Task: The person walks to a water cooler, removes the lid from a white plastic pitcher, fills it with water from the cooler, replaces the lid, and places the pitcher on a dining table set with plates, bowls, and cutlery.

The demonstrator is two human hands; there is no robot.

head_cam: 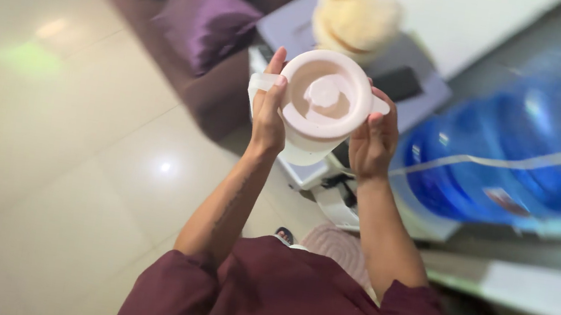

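up near the middle of the view, two bare hands hold a white plastic jug (323, 105) out in front of the body. the left hand (269, 108) is at 9 o'clock of the jug, with its grip closed on the jug's side and handle part, thumb up by the rim. the right hand (373, 140) is at 3 o'clock, with its grip closed on the other side by the little spout. the jug is in the air, open end up, and inside it shows a pale pink round bottom with a raised bump in the middle.

at 12 o'clock from the jug sits a fluffy cream round thing (356, 13) on a grey flat box (414, 88). at 10 o'clock is a purple shiny cushion (202, 11) on a dark sofa. at 3 o'clock lie big blue water bottles (515, 154), blurry, with a small reddish label patch low on one side. under the hands is a shiny pale tile floor (62, 149). at 6 o'clock the person's dark red shirt (303, 307) fills the bottom.
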